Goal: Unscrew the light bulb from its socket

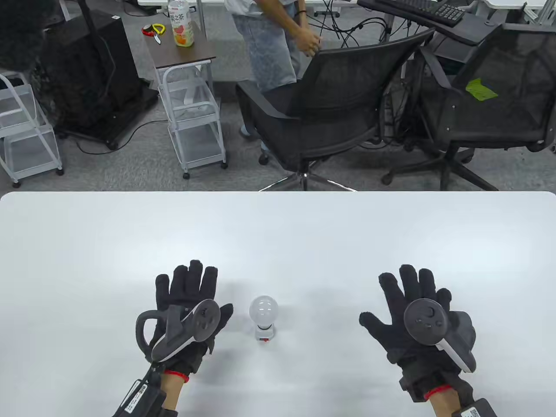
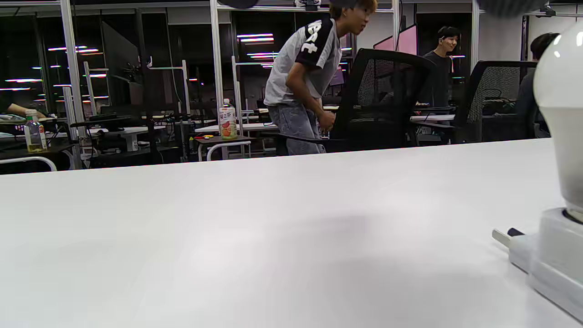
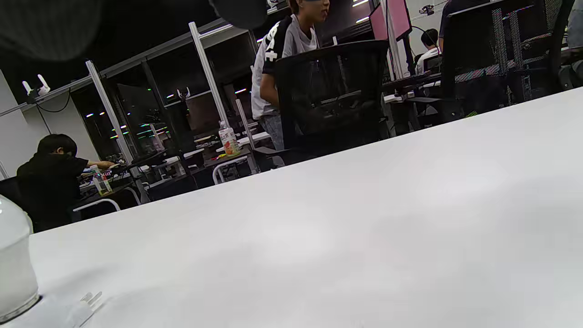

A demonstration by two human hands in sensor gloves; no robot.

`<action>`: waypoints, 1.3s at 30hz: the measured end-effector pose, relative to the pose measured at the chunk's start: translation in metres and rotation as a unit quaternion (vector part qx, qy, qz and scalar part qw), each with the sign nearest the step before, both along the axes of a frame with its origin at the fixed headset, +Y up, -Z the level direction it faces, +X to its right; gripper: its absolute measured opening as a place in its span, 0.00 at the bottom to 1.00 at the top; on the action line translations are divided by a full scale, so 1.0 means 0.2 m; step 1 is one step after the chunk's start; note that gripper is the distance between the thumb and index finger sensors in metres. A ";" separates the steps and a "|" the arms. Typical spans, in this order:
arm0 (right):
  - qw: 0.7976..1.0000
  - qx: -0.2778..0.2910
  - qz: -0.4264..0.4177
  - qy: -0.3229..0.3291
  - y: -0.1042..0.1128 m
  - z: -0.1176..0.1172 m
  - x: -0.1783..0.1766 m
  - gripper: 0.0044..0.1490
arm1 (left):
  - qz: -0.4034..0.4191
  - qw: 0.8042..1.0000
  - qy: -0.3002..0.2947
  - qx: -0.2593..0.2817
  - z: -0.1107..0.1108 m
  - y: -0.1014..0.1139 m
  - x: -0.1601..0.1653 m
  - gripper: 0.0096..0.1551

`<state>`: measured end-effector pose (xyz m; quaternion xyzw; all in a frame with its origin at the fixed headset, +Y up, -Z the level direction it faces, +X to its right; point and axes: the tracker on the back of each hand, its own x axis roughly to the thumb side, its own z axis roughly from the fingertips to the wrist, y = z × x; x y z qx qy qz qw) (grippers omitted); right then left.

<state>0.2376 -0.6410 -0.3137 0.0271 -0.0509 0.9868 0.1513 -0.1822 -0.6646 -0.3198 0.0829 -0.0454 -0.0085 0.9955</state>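
A white light bulb (image 1: 263,309) stands upright in a small white socket (image 1: 265,334) on the white table (image 1: 278,234). My left hand (image 1: 191,299) rests flat on the table just left of the bulb, fingers spread, holding nothing. My right hand (image 1: 412,299) rests flat well to the right of the bulb, fingers spread, holding nothing. The bulb also shows at the right edge of the left wrist view (image 2: 562,105) above the socket (image 2: 553,255), and at the left edge of the right wrist view (image 3: 13,269).
Beyond the table's far edge stand two black office chairs (image 1: 330,108), a small side cart (image 1: 191,108) with a drink bottle (image 1: 181,24), and a person (image 1: 269,39) by the nearer chair.
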 end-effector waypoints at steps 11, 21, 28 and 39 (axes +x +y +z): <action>1.000 0.006 0.003 0.000 0.00 0.00 0.00 0.63 | -0.001 1.000 -0.001 0.002 0.00 0.00 0.01 0.56; 1.000 0.002 0.003 -0.001 -0.01 0.00 -0.01 0.63 | 0.002 1.000 0.003 -0.003 0.00 -0.01 0.00 0.56; 1.000 0.000 0.007 -0.001 -0.02 0.00 -0.01 0.63 | -0.002 1.000 0.007 -0.008 0.00 -0.01 0.00 0.56; 1.000 -0.006 0.017 -0.002 -0.02 0.00 -0.02 0.63 | -0.006 1.000 0.011 -0.016 0.00 -0.01 0.00 0.56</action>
